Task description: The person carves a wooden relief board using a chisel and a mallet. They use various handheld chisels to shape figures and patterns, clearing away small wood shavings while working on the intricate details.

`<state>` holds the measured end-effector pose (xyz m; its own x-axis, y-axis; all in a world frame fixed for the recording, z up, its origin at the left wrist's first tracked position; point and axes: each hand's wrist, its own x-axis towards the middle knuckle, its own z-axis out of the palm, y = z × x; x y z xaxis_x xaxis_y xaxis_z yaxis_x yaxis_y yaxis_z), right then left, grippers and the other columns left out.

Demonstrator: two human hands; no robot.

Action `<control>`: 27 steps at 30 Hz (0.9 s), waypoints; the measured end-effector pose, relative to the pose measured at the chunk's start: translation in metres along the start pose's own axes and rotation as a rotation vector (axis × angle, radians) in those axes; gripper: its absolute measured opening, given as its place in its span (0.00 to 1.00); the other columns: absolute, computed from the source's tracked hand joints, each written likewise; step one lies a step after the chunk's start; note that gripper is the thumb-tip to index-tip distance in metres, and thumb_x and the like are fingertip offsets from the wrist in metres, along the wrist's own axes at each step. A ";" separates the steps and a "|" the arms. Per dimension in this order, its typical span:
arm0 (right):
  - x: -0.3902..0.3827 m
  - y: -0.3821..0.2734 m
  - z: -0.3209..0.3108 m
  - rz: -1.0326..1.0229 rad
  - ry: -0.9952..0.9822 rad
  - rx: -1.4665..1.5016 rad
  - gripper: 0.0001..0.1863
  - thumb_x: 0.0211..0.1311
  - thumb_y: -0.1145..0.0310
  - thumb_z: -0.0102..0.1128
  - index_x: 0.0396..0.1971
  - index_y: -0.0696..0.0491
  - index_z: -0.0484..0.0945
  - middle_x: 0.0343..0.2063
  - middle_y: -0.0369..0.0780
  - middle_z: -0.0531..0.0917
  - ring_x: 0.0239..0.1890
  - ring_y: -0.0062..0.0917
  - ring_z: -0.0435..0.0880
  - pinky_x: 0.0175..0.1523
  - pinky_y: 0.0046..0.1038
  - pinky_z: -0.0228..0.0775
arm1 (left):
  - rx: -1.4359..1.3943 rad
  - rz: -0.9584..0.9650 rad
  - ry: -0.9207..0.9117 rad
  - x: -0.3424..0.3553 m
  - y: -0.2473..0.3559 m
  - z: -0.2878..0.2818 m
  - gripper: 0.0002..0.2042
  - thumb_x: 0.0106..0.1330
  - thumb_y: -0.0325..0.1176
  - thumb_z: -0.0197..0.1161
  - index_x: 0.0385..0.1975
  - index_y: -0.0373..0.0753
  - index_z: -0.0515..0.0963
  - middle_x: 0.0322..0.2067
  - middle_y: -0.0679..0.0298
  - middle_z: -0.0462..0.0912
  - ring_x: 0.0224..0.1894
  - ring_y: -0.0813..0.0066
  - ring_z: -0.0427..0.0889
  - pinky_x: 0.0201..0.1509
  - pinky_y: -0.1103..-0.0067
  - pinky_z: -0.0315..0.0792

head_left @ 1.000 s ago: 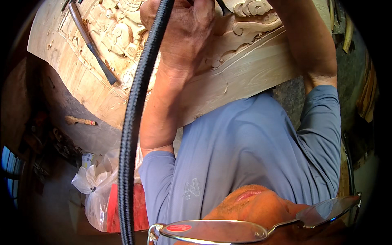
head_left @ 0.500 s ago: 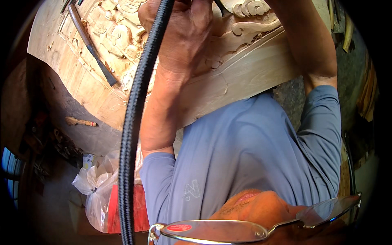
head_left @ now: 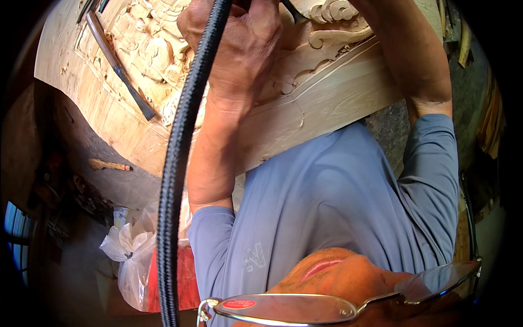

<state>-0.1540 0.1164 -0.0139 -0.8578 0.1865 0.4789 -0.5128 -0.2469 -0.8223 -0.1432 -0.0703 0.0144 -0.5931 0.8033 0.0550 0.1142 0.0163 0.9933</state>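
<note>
My left hand (head_left: 231,52) is at the upper middle over a pale carved wooden panel (head_left: 327,90), its fingers curled and partly cut off by the upper edge. From beside it the dark, flared blade of a chisel (head_left: 295,11) reaches down to the carving; the grip on its shaft is mostly hidden. My right forearm (head_left: 406,46) crosses the panel's right side, and the hand lies beyond the upper edge. A second chisel (head_left: 117,62), with a brown wooden handle and dark flat blade, rests on the panel at the left.
Wood shavings lie about the carved scrolls (head_left: 332,11). A black braided cable (head_left: 185,131) hangs across the view. Below the panel's left side are a short wooden stick (head_left: 109,164), a tied clear plastic bag (head_left: 133,261) and a red box (head_left: 185,278). Wooden pieces (head_left: 490,128) stand at the far right.
My left hand has shifted slightly left and down in the view. A little more of the chisel blade beside it shows. The second chisel still lies on the panel.
</note>
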 end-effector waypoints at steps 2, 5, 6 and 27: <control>0.002 -0.022 0.021 0.235 0.036 0.356 0.10 0.84 0.63 0.59 0.52 0.51 0.82 0.30 0.29 0.77 0.20 0.09 0.62 0.27 0.16 0.54 | 0.056 0.056 0.018 0.000 -0.005 -0.005 0.04 0.75 0.22 0.70 0.39 0.33 0.81 0.29 0.69 0.83 0.31 0.85 0.78 0.37 0.83 0.72; -0.003 -0.036 0.030 0.284 0.118 0.336 0.09 0.84 0.63 0.58 0.49 0.51 0.82 0.28 0.28 0.75 0.20 0.09 0.62 0.27 0.17 0.54 | 0.199 0.021 0.010 -0.001 0.011 -0.001 0.03 0.74 0.21 0.70 0.39 0.32 0.81 0.30 0.68 0.84 0.32 0.84 0.79 0.38 0.83 0.73; -0.003 -0.038 0.031 0.289 0.136 0.313 0.09 0.84 0.63 0.58 0.48 0.51 0.82 0.27 0.28 0.75 0.20 0.10 0.62 0.27 0.17 0.54 | 0.146 0.029 0.011 0.000 0.008 0.000 0.03 0.74 0.21 0.69 0.40 0.32 0.81 0.30 0.68 0.85 0.32 0.84 0.79 0.39 0.83 0.73; 0.004 -0.045 0.047 0.447 0.378 0.052 0.12 0.83 0.66 0.54 0.36 0.50 0.82 0.19 0.27 0.73 0.17 0.12 0.62 0.24 0.21 0.53 | 0.071 -0.045 0.024 0.001 0.011 0.003 0.04 0.75 0.22 0.68 0.44 0.31 0.80 0.29 0.65 0.87 0.32 0.83 0.85 0.39 0.83 0.77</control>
<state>-0.1360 0.0832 0.0392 -0.9242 0.3770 -0.0614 -0.1134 -0.4245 -0.8983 -0.1397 -0.0674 0.0252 -0.6178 0.7862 0.0135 0.1422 0.0948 0.9853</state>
